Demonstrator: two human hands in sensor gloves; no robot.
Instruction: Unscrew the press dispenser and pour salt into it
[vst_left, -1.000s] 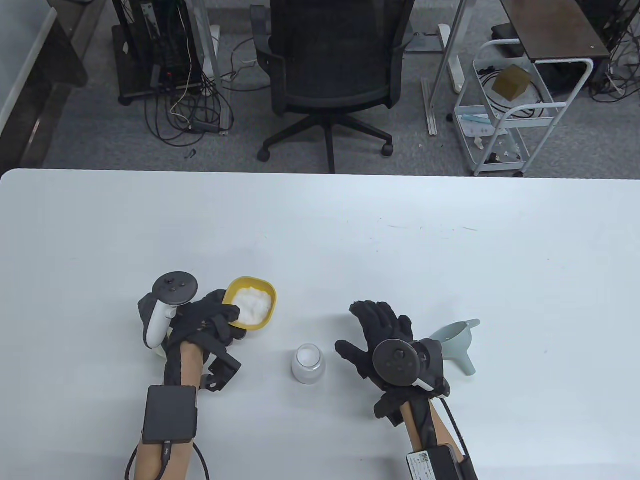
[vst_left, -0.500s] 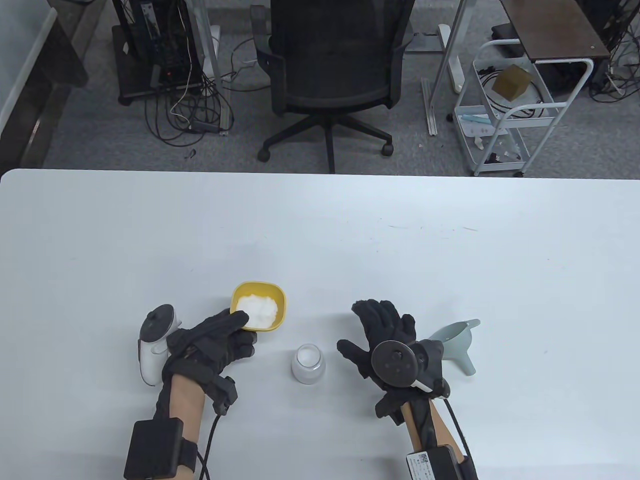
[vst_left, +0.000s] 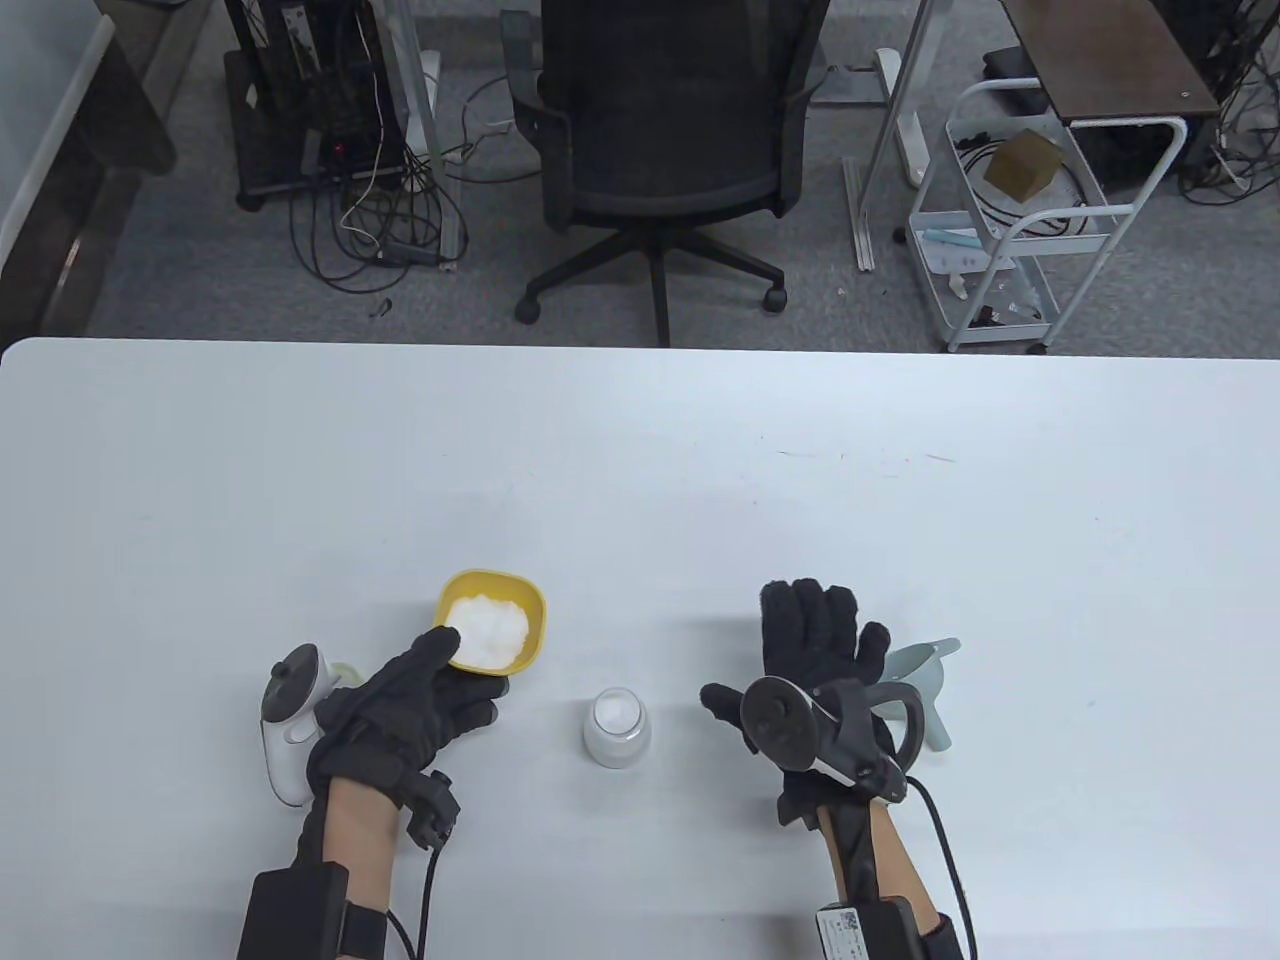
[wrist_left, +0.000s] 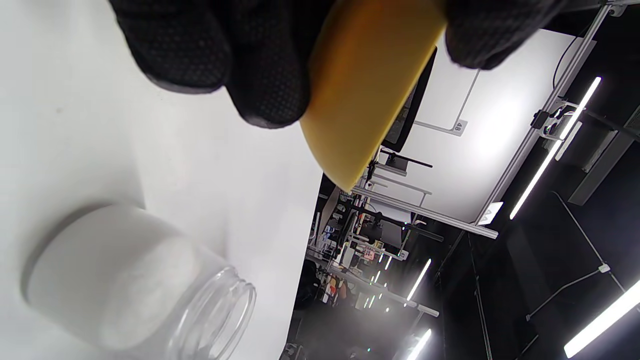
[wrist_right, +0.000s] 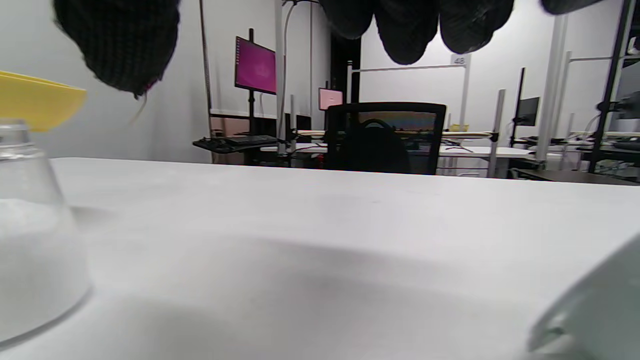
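Table view, left hand (vst_left: 400, 705) grip clamped on yellow bowl (vst_left: 491, 622) rim, right hand (vst_left: 812, 650) grip spread apart, jar (vst_left: 617, 727) between.

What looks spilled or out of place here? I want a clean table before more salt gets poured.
No spill shows. The funnel lies tipped on its side beside the right hand, not in the open jar. The left hand holds the yellow bowl of salt.

In the table view the bowl (vst_left: 492, 635) sits lower left of centre (salt (vst_left: 486, 630) in it), the jar (vst_left: 617, 727) below and right of it, the funnel (vst_left: 920, 680) further right, all on the table (vst_left: 640, 470).
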